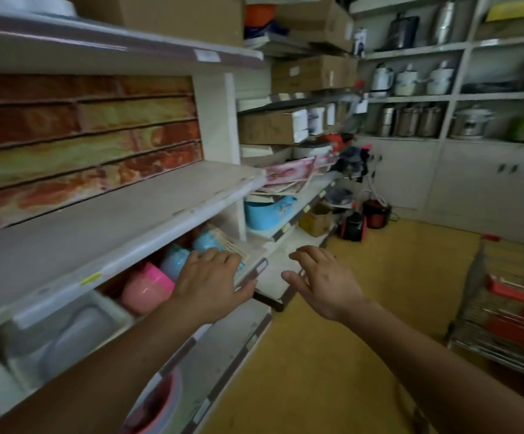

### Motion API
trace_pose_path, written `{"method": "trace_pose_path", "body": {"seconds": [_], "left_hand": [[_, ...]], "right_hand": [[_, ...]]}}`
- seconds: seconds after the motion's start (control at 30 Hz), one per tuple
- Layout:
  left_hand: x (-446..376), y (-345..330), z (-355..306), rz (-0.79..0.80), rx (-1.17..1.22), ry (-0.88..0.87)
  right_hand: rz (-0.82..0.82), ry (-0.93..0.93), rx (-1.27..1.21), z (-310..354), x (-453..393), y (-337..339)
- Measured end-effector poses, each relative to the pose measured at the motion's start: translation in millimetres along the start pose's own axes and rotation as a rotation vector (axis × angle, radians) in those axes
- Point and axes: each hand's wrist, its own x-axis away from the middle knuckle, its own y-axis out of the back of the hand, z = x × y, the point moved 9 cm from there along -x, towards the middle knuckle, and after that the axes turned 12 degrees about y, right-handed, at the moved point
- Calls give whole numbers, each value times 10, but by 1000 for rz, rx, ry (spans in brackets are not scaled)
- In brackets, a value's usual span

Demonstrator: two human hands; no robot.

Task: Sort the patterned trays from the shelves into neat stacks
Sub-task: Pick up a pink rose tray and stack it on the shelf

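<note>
both hands are seen reaching toward the shelving. the left hand (212, 281) is spread flat, fingers straight, laid over the edge of a patterned tray (227, 242) on the lower shelf; nothing is gripped. just beyond its fingertips two blue plastic tubs (205, 239) are seen, and one pink tub (147, 288) just left of it. the right hand (323, 281) is held open in the air, empty. up beyond the right hand, a loose pile of pink patterned trays (288, 177) is seen; the number cannot be told.

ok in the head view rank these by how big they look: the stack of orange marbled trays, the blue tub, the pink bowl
1. stack of orange marbled trays, by far the largest.
2 and 3. pink bowl and blue tub look alike; the bowl is nearer and both are partly hidden, so no ranking.
</note>
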Motion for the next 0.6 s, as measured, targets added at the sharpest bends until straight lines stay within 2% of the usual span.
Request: {"method": "trace_pose_path", "body": {"seconds": [0.33,0.6], "left_hand": [[-1035,-655,-942,77,60,-143],[-2157,-1224,-1373,103,95,-194]], "right_hand": [[57,-176,92,-1259,60,-95],[101,-247,174,-2279,-450,-103]]}}
